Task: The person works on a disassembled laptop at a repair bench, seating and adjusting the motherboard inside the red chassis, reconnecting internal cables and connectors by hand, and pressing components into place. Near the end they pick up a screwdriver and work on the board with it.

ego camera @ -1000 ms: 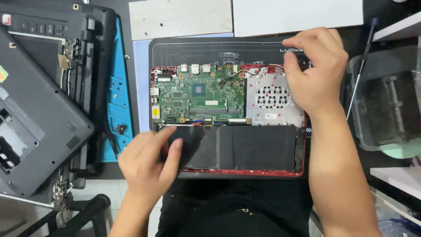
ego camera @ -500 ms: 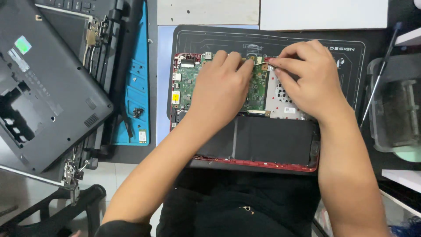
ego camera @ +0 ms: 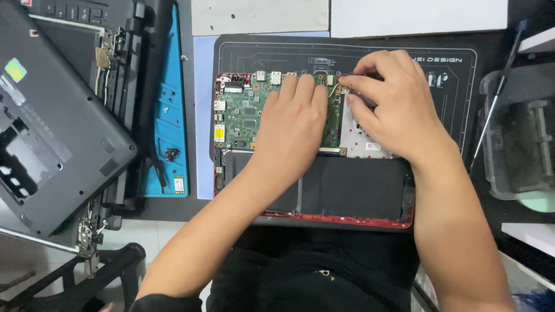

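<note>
- Two hands of yours are over the opened laptop (ego camera: 312, 216), which lies bottom-up on the black mat (ego camera: 462, 104) straight in front of you.
- Your left hand (ego camera: 292, 124) lies flat on the green board (ego camera: 243, 112), palm down, fingers stretched toward the far edge and clasping nothing.
- Your right hand (ego camera: 393, 107) is curled just beside it, with thumb and forefinger pinched together at the board's far right corner.
- Whatever they pinch is too small to make out; a thin white wire (ego camera: 332, 88) runs right at the fingertips.
- Under your right hand sits the silver plate (ego camera: 364, 141), partly covered by your palm.
- Nearer to you, the long black battery (ego camera: 347, 188) fills the laptop's near half, inside the red frame (ego camera: 335, 219).
- Left of the mat lies a blue tray (ego camera: 167, 115) with a few small parts on it.
- Further left, a grey laptop shell (ego camera: 52, 138) rests tilted over other dismantled pieces.
- On your right, a screwdriver (ego camera: 494, 104) leans along the edge of a clear plastic bin (ego camera: 520, 138), well apart from your hands.
</note>
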